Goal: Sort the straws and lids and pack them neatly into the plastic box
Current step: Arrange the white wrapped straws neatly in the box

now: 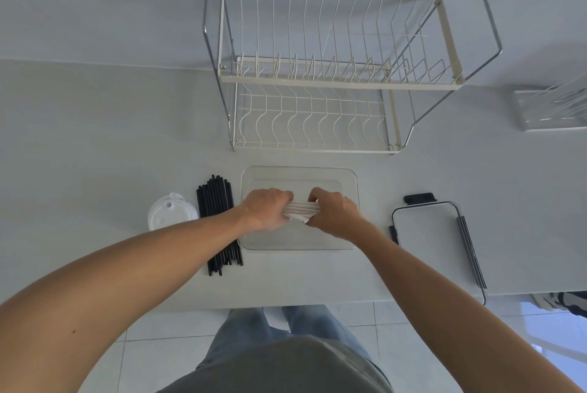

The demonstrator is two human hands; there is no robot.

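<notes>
1. The left hand [266,209] and right hand [334,214] both clench 1 bundle of white straws [301,210], each hand wrapped around an end, so only the middle of the bundle shows between them.
2. The bundle lies crosswise, held over the middle of the clear plastic box [298,175]; whether it touches the bottom cannot be told.
3. The black straws [216,202] lie on the counter just left of the box, under the left forearm.
4. The white lids [170,213] sit left of those.
5. The box lid [427,230] lies to the right, apart from the box.

Black straws [219,221], white lids [170,213]
</notes>
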